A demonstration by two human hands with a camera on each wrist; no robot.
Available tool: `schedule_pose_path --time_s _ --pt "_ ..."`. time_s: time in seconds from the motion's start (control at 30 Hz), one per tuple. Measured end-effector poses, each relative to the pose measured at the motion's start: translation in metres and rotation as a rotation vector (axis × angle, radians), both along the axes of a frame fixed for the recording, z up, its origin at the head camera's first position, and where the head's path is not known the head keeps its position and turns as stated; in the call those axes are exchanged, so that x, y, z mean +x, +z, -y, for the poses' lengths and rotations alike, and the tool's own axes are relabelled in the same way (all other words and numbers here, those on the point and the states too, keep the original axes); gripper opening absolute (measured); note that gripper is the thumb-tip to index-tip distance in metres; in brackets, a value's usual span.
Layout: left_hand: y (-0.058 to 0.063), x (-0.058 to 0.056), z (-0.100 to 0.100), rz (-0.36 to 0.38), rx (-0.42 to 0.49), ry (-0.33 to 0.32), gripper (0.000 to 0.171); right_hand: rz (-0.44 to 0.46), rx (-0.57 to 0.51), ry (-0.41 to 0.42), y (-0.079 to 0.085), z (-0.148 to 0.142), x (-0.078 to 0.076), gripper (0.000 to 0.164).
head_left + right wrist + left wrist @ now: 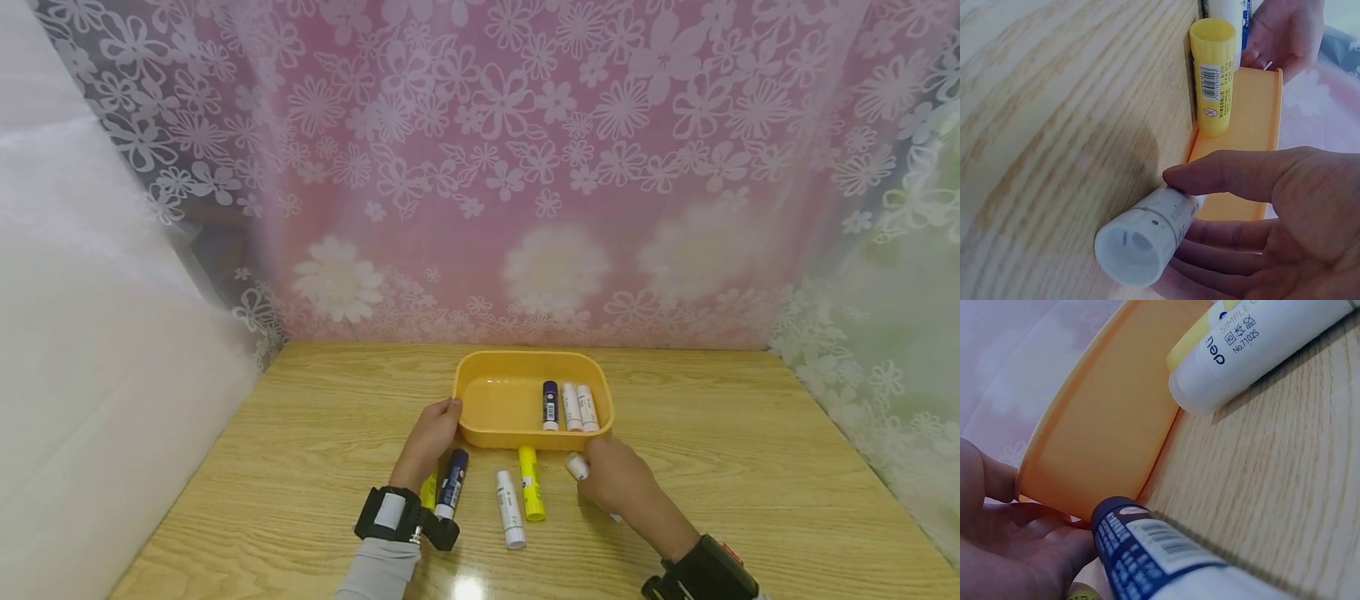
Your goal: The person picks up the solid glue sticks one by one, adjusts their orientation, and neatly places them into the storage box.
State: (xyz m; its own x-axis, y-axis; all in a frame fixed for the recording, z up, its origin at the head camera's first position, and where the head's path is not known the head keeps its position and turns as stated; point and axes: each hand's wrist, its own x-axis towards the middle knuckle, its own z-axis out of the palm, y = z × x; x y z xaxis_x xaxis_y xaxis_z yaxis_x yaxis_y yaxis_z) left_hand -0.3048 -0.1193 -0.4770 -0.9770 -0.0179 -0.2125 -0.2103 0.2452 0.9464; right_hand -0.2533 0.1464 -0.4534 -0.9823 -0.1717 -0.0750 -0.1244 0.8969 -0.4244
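Note:
My left hand (431,437) pinches the left rim of a yellow plastic tray (495,437), thumb on top and fingers underneath. Between the thumb and fingers of my right hand (618,479), a white glue stick (1147,234) lies low over the table at the tray's front right corner; its hollow end faces the right wrist camera. Inside the tray's right half are a dark blue glue stick (551,406) and two white glue sticks (572,408). In front of it lie a yellow glue stick (531,483), a white one (509,510) and a dark blue one (452,483).
Another yellow glue stick (428,490) is partly hidden by my left wrist. The wooden table (337,392) ends at a pink flowered curtain (525,208) behind the tray. White sheeting (112,333) hangs along the left side.

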Motion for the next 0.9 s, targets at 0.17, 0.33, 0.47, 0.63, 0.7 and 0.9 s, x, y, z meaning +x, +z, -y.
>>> schedule_pose_path --time_s 0.17,0.33,0.47,0.63,0.7,0.9 --pt "0.0 0.0 0.0 0.005 -0.013 0.001 0.051 -0.005 0.025 -0.003 0.0 0.0 0.0 0.015" --pt "0.0 -0.001 0.0 0.0 -0.016 0.002 0.051 0.008 0.041 -0.006 0.003 0.001 0.001 0.017" --pt "0.0 -0.002 0.0 -0.001 -0.016 0.003 0.051 0.012 0.042 -0.005 0.005 0.001 0.001 0.016" --pt "0.0 -0.001 0.0 0.0 -0.016 0.003 0.051 0.016 0.043 -0.01 0.006 0.001 0.001 0.017" --pt "0.0 -0.001 0.0 -0.001 -0.015 0.002 0.051 0.011 0.045 -0.007 0.007 0.001 0.002 0.018" --pt "0.0 -0.001 0.0 -0.002 -0.019 0.003 0.051 0.01 0.057 0.006 0.014 0.002 0.005 0.015"
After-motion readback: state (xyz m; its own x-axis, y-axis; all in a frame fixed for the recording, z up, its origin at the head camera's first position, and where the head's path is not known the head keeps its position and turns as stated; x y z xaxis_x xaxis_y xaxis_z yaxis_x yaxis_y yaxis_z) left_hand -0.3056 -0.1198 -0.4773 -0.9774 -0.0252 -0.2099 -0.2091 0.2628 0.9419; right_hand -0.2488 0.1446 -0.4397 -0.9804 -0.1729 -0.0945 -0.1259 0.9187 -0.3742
